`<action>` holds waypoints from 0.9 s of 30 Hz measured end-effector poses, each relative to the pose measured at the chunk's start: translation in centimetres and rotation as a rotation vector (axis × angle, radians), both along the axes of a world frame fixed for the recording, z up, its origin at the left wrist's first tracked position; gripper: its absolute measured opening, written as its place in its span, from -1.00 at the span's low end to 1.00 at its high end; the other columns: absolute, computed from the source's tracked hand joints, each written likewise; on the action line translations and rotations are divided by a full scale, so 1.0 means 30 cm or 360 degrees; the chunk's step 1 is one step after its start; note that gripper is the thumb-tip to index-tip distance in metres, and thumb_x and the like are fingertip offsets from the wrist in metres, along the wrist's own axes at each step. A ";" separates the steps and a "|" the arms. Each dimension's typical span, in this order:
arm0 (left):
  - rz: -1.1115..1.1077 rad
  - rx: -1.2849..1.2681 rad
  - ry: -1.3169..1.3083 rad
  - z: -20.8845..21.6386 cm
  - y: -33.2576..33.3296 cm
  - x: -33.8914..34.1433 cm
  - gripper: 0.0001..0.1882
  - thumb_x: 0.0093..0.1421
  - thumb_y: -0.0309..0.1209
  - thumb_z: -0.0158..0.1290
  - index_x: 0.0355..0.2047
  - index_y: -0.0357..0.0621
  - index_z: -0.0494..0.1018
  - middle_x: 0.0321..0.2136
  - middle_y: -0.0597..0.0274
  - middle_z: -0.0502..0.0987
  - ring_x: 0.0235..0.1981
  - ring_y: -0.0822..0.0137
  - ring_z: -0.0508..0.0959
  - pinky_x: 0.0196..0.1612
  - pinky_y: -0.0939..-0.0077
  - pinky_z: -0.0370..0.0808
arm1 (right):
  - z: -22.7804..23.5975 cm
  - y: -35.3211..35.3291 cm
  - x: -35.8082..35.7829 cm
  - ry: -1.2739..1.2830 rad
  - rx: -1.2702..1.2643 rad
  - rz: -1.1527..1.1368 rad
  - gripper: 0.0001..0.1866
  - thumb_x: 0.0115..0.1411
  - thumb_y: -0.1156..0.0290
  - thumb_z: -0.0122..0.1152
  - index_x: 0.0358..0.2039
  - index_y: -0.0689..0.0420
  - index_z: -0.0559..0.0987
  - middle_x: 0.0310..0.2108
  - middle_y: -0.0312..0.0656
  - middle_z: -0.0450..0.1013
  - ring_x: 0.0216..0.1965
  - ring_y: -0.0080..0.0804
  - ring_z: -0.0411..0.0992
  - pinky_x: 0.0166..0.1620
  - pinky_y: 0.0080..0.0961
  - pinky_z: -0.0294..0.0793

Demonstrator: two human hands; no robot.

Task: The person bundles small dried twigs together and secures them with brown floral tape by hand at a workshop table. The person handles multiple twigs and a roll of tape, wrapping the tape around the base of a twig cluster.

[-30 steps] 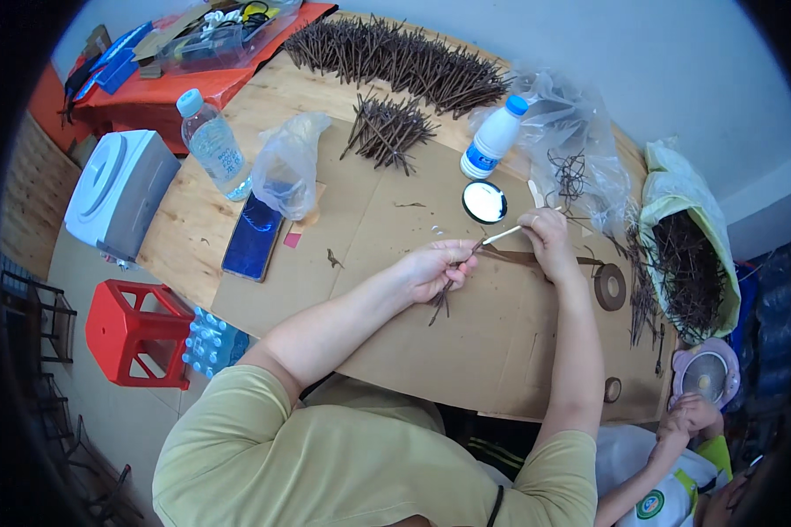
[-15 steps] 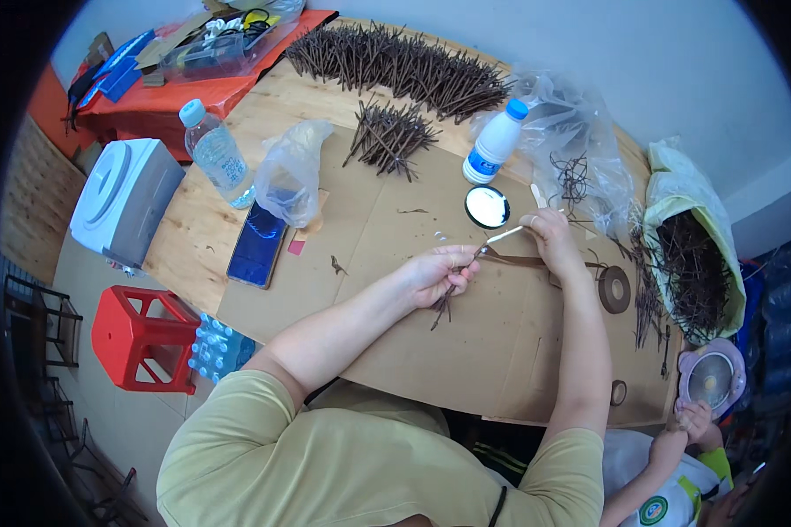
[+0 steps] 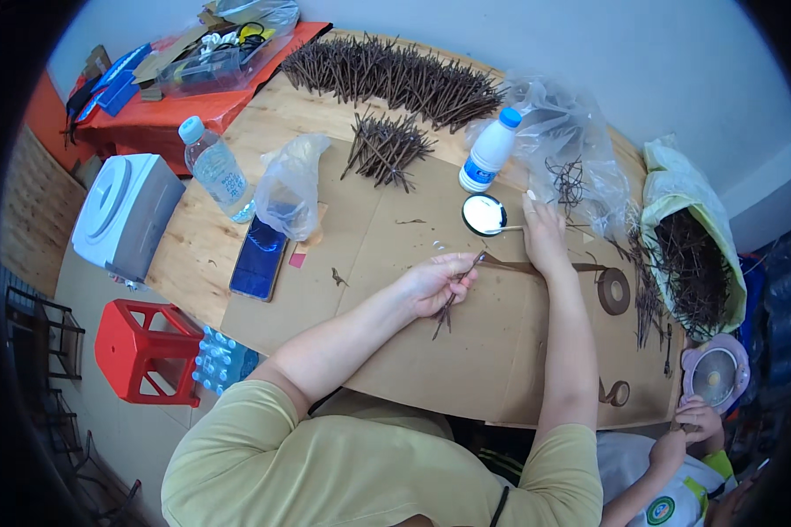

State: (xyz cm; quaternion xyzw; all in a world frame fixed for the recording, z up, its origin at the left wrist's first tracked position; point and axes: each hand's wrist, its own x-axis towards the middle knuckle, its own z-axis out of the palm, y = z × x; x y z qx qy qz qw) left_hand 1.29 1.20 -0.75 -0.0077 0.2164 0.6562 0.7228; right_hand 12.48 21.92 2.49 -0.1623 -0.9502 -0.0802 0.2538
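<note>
My left hand (image 3: 446, 285) is closed around a thin bundle of brown twigs (image 3: 446, 318), whose ends stick out below the fingers. From the twigs' top, a strip of brown tape (image 3: 527, 264) runs right, passing under my right wrist, to a tape roll (image 3: 614, 292) on the cardboard. My right hand (image 3: 545, 235) is beside a round dark-rimmed lid of white paste (image 3: 483, 214). It grips a thin pale stick (image 3: 506, 230), whose tip rests at the lid's near edge; the fingers hide the other end.
A white bottle (image 3: 490, 151) stands behind the lid. Brown twig bundles (image 3: 391, 79) line the far edge, with a smaller pile (image 3: 387, 151) nearer. A twig sack (image 3: 694, 255) is at right, a phone (image 3: 257, 256) and water bottle (image 3: 217, 171) at left. Another person's hands (image 3: 690, 426) are lower right.
My right hand has moved the stick from the twigs back to the paste lid, away from my left hand. The left hand keeps its hold on the twigs.
</note>
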 end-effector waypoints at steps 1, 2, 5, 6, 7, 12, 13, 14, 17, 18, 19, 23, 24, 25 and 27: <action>0.0015 -0.0004 0.0011 -0.001 -0.004 -0.002 -0.89 0.20 -0.46 -0.10 -0.27 -0.14 0.37 -0.56 0.25 0.44 -0.62 0.57 0.37 -0.67 0.83 0.23 | 0.018 -0.045 -0.005 0.0072 -0.0192 0.0066 -0.74 0.05 0.46 0.02 -0.21 0.19 0.48 -0.24 -0.04 0.40 -0.13 -0.22 0.31 -0.04 -0.36 0.22; 0.0031 -0.0008 0.0022 -0.002 -0.008 -0.004 -0.89 0.20 -0.46 -0.09 -0.27 -0.14 0.37 -0.56 0.26 0.44 -0.62 0.57 0.37 -0.67 0.83 0.23 | 0.036 -0.101 -0.009 0.0145 -0.0385 0.0132 -0.74 0.06 0.45 0.03 -0.21 0.22 0.48 -0.24 -0.03 0.40 -0.14 -0.25 0.33 -0.06 -0.39 0.25; 0.0020 0.0025 0.0101 0.002 -0.010 0.005 -0.90 0.19 -0.46 -0.09 -0.29 -0.14 0.39 -0.57 0.29 0.44 -0.63 0.57 0.37 -0.66 0.81 0.25 | 0.070 -0.205 0.028 -0.0018 -0.1356 0.0260 -0.76 0.09 0.42 0.06 -0.24 0.27 0.47 -0.30 -0.08 0.42 -0.25 -0.40 0.36 -0.17 -0.49 0.31; 0.0029 0.0017 0.0131 0.007 -0.010 0.009 -0.90 0.18 -0.46 -0.08 -0.30 -0.14 0.39 -0.57 0.29 0.44 -0.63 0.57 0.38 -0.66 0.81 0.25 | 0.068 -0.226 0.043 -0.0133 -0.1749 0.0287 -0.76 0.10 0.41 0.07 -0.25 0.28 0.47 -0.33 -0.11 0.43 -0.30 -0.46 0.37 -0.21 -0.54 0.33; 0.0039 0.0008 0.0161 0.012 -0.010 0.015 -0.91 0.18 -0.46 -0.07 -0.31 -0.14 0.40 -0.57 0.30 0.44 -0.63 0.57 0.38 -0.65 0.81 0.26 | 0.061 -0.238 0.053 -0.0119 -0.1856 0.0235 -0.77 0.10 0.41 0.07 -0.27 0.28 0.47 -0.37 -0.16 0.43 -0.34 -0.51 0.36 -0.25 -0.57 0.33; 0.0146 -0.0094 0.0645 0.036 -0.001 0.051 -0.88 0.15 -0.47 -0.03 -0.29 -0.19 0.42 -0.57 0.35 0.42 -0.63 0.60 0.36 -0.64 0.81 0.27 | 0.007 -0.273 0.091 0.0161 -0.2012 0.0124 -0.82 0.10 0.42 0.10 -0.37 0.29 0.46 -0.53 -0.31 0.42 -0.49 -0.63 0.31 -0.37 -0.64 0.33; 0.0182 -0.0118 0.0803 0.032 0.006 0.059 -0.87 0.14 -0.47 -0.02 -0.28 -0.20 0.42 -0.58 0.36 0.42 -0.63 0.60 0.36 -0.63 0.80 0.28 | -0.002 -0.283 0.095 0.0206 -0.1994 0.0094 -0.82 0.09 0.42 0.10 -0.38 0.29 0.45 -0.54 -0.31 0.41 -0.50 -0.62 0.31 -0.38 -0.63 0.33; 0.0218 -0.0144 0.0962 0.033 0.012 0.068 -0.85 0.14 -0.47 -0.01 -0.28 -0.21 0.42 -0.58 0.37 0.41 -0.62 0.61 0.35 -0.61 0.79 0.29 | -0.009 -0.295 0.099 0.0252 -0.1977 0.0065 -0.83 0.09 0.42 0.10 -0.39 0.29 0.45 -0.55 -0.31 0.41 -0.51 -0.62 0.30 -0.39 -0.63 0.33; 0.0375 -0.0137 0.1390 0.060 0.023 0.109 -0.85 0.13 -0.47 -0.01 -0.29 -0.25 0.43 -0.58 0.40 0.39 -0.61 0.61 0.34 -0.57 0.74 0.31 | -0.006 -0.318 0.115 0.0304 -0.1844 -0.0022 -0.83 0.10 0.41 0.10 -0.40 0.28 0.44 -0.57 -0.30 0.39 -0.52 -0.63 0.28 -0.41 -0.63 0.32; 0.0440 -0.0127 0.1590 0.046 0.034 0.119 -0.85 0.12 -0.48 0.00 -0.30 -0.26 0.43 -0.58 0.38 0.39 -0.60 0.58 0.35 -0.55 0.71 0.32 | -0.006 -0.330 0.117 0.0296 -0.1798 -0.0047 -0.83 0.10 0.41 0.10 -0.40 0.28 0.44 -0.58 -0.29 0.39 -0.53 -0.63 0.28 -0.41 -0.63 0.32; 0.0505 -0.0119 0.1790 0.021 0.051 0.127 -0.85 0.11 -0.48 0.00 -0.31 -0.27 0.44 -0.58 0.36 0.39 -0.59 0.54 0.37 -0.53 0.68 0.33 | 0.015 -0.346 0.119 0.0254 -0.1769 -0.0095 -0.83 0.11 0.41 0.08 -0.38 0.27 0.43 -0.55 -0.20 0.40 -0.51 -0.53 0.32 -0.39 -0.56 0.33; 0.0787 -0.0020 0.2985 0.055 0.066 0.158 -0.87 -0.01 -0.58 0.01 -0.39 -0.26 0.45 -0.56 0.23 0.37 -0.51 0.33 0.39 -0.45 0.49 0.34 | 0.008 -0.340 0.150 0.0328 -0.1538 -0.0119 -0.83 0.12 0.41 0.05 -0.37 0.26 0.41 -0.49 -0.08 0.41 -0.46 -0.31 0.38 -0.34 -0.43 0.35; 0.0812 0.0051 0.3211 0.074 0.060 0.164 -0.87 -0.05 -0.57 0.01 -0.42 -0.24 0.45 -0.55 0.22 0.36 -0.48 0.30 0.38 -0.42 0.46 0.34 | -0.002 -0.333 0.155 0.0333 -0.1544 -0.0110 -0.84 0.12 0.41 0.04 -0.37 0.26 0.41 -0.48 -0.06 0.41 -0.44 -0.27 0.38 -0.33 -0.40 0.35; 0.0833 0.0127 0.3436 0.092 0.052 0.168 -0.87 -0.09 -0.56 0.00 -0.45 -0.23 0.44 -0.54 0.20 0.35 -0.45 0.27 0.37 -0.40 0.43 0.33 | -0.006 -0.327 0.159 0.0338 -0.1550 -0.0101 -0.84 0.12 0.41 0.04 -0.38 0.26 0.40 -0.46 -0.04 0.41 -0.43 -0.22 0.39 -0.31 -0.37 0.35; 0.0867 0.0322 0.3794 0.106 0.049 0.171 -0.89 -0.13 -0.52 -0.01 -0.50 -0.19 0.43 -0.52 0.20 0.33 -0.41 0.26 0.35 -0.37 0.40 0.31 | 0.004 -0.323 0.167 0.0297 -0.1550 -0.0101 -0.86 0.13 0.42 0.01 -0.40 0.26 0.40 -0.47 -0.02 0.41 -0.42 -0.19 0.39 -0.31 -0.36 0.35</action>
